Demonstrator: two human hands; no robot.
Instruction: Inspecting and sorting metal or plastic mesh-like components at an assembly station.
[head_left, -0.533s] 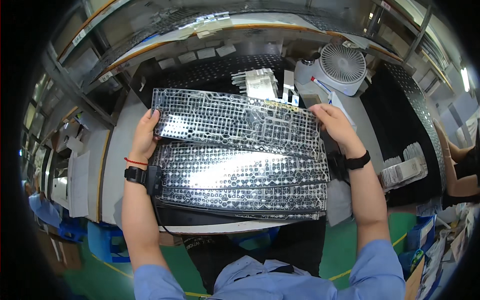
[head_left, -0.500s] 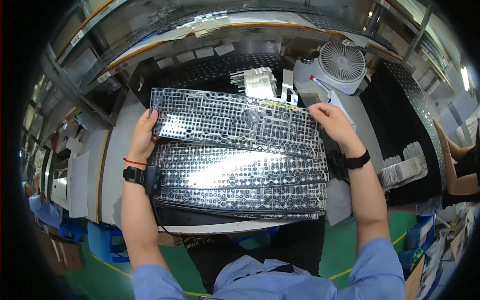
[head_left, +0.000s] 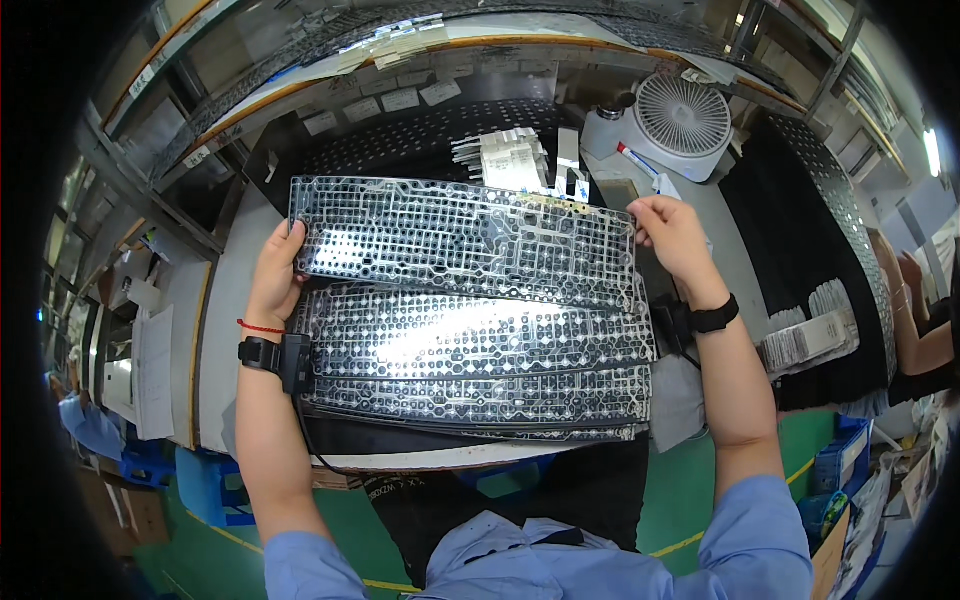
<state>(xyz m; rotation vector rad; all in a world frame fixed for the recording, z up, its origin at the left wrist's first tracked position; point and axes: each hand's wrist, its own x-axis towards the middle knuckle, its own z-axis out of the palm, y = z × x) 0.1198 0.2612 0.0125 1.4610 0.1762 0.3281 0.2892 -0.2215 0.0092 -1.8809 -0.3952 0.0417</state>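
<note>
A long sheet with silver circuit traces and rows of dots, like a keyboard membrane sheet (head_left: 450, 235), is held up at a slant over a stack of similar sheets (head_left: 480, 395). My left hand (head_left: 274, 272) is closed on its left edge, thumb on top, the other fingers partly hidden below. At the upper right corner, my right hand (head_left: 676, 240) pinches the edge between thumb and bent fingers. Glare whitens part of the sheets underneath. Each wrist wears a black band with a small device.
Behind the sheets lie a bundle of pale strips (head_left: 513, 160) and a red-capped marker (head_left: 637, 158). A white fan (head_left: 683, 115) stands at the back right. Further right, banded grey-white pieces (head_left: 812, 338) rest on black cloth. Another person's arm (head_left: 915, 335) shows at the right rim.
The upper sheet's left end has shifted slightly left with my left hand. My right fingers have curled more at the corner, and that hand has moved slightly right along the edge.
</note>
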